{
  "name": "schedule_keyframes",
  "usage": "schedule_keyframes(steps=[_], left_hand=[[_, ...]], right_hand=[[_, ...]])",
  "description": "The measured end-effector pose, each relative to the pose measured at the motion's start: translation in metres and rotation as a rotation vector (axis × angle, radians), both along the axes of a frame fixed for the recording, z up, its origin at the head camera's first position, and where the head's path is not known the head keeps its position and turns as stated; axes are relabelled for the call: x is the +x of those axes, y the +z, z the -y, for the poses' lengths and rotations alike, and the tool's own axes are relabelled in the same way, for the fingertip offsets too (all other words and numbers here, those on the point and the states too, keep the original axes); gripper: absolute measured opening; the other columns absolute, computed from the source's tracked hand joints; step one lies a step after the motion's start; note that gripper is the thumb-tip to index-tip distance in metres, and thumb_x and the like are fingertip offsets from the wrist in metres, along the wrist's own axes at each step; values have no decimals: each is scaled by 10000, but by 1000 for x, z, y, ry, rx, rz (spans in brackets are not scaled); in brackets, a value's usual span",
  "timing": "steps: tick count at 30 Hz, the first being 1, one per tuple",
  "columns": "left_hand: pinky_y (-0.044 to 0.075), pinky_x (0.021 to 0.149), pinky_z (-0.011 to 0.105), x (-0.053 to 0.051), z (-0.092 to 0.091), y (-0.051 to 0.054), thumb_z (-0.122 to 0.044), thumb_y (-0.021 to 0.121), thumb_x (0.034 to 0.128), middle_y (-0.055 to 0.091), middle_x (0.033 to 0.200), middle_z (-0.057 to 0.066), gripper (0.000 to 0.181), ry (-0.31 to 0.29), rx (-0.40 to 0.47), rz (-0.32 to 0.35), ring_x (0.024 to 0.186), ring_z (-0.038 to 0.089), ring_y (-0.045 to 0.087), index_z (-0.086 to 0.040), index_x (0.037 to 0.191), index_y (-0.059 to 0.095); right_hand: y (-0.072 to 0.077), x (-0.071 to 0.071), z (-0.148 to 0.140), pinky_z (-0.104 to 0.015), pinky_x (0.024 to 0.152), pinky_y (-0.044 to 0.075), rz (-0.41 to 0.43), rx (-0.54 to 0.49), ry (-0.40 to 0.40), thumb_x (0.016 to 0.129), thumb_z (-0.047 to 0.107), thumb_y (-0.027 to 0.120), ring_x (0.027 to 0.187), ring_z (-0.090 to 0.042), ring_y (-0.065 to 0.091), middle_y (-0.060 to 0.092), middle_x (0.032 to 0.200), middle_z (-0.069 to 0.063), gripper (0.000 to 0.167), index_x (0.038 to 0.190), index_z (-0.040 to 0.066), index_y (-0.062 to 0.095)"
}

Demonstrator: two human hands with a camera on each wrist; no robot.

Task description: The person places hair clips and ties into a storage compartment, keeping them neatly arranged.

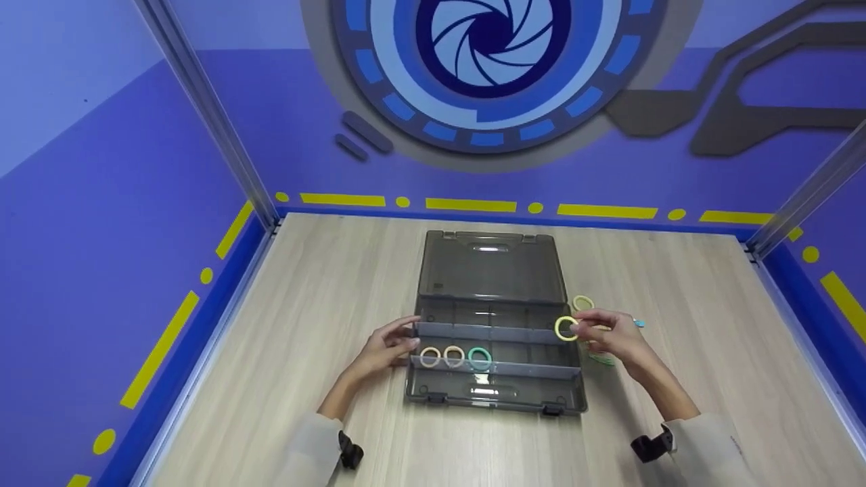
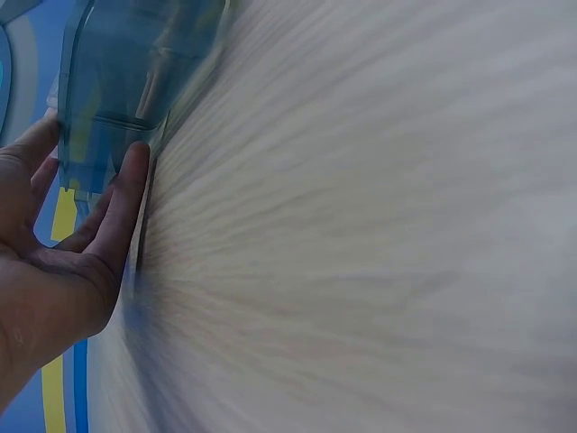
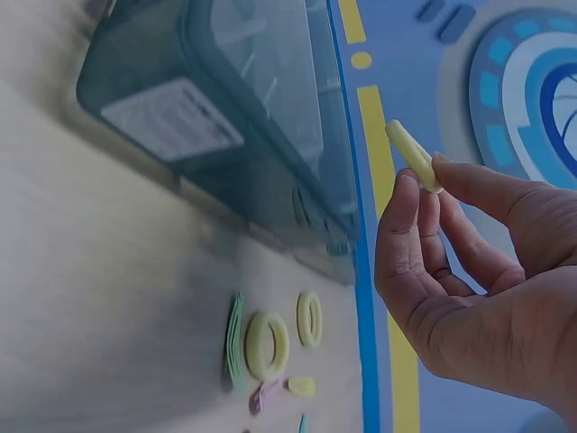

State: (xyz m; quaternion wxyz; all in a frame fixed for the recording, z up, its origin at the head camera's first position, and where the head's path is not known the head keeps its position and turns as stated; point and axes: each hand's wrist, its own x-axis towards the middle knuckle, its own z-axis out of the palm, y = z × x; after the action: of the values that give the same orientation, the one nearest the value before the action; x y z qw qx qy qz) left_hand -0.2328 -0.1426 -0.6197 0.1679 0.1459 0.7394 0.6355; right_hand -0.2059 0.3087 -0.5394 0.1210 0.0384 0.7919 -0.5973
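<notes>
The right hand (image 1: 612, 336) pinches a yellow ring (image 1: 566, 329) between thumb and fingertips, above the right edge of a grey translucent box (image 1: 497, 408). In the right wrist view this ring (image 3: 413, 156) is held clear of the table. The left hand (image 1: 383, 350) touches the box's left side, its fingers loosely bent along the wall; the left wrist view shows that hand (image 2: 77, 244) with fingertips at the box (image 2: 135, 63). Two pale orange rings (image 1: 430, 357) and a green ring (image 1: 480, 359) stand in a row in the middle compartment.
The box's lid (image 1: 492, 267) lies folded back behind it. Right of the box on the table are another yellow ring (image 1: 582, 303), a green bundle (image 3: 234, 343), a thick yellow ring (image 3: 268, 346) and small pink (image 3: 263, 395) and blue (image 1: 639, 323) pieces.
</notes>
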Motion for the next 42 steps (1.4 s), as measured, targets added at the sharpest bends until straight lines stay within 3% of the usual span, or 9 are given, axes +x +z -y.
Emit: schedule_keyframes(steps=[8,15,22,27,35,42], left_hand=[[560,762,234,-1,-1,-2,-135,644,1014,553,1333,305,529,7,-9,-30,996,115,628,-50,1509,477],[546,755,241,-2,-2,-2,-135,632,1022,534,1343,311,541,3,-10,-5,1009,172,622,-31,1521,449],[563,770,252,-3,-3,-1,-135,632,1021,542,1334,314,540,5,-19,-9,1021,193,638,-26,1518,449],[569,794,244,-3,-2,-1,-129,638,1016,540,1342,323,532,14,-10,-7,1016,154,639,-33,1510,464],[565,749,227,-3,-3,-2,-107,650,1005,540,1322,331,538,22,17,7,990,142,646,-30,1506,469],[566,812,238,0,-1,-3,-128,649,1010,548,1328,312,535,26,1,-7,1041,187,651,-40,1508,473]], right_hand=[[-5,-2,19,-259,710,603,2,-19,49,948,127,731,800,-93,704,716,916,59,408,1254,-123,627],[-12,-2,31,-227,701,600,-17,-70,112,957,85,709,814,-76,711,705,953,27,413,1262,-164,585],[-22,-1,44,-235,702,603,-15,-61,112,950,61,708,799,-73,705,711,943,8,385,1243,-162,594],[-29,0,52,-224,684,602,-73,-44,134,932,15,707,762,-61,691,728,941,-59,339,1184,-188,608],[-39,1,70,-204,676,591,-171,62,171,898,-24,726,761,-67,684,743,955,-224,211,1060,-150,677],[-43,0,85,-161,606,527,-297,201,180,860,-18,771,697,-47,647,746,850,-211,129,966,-79,731]])
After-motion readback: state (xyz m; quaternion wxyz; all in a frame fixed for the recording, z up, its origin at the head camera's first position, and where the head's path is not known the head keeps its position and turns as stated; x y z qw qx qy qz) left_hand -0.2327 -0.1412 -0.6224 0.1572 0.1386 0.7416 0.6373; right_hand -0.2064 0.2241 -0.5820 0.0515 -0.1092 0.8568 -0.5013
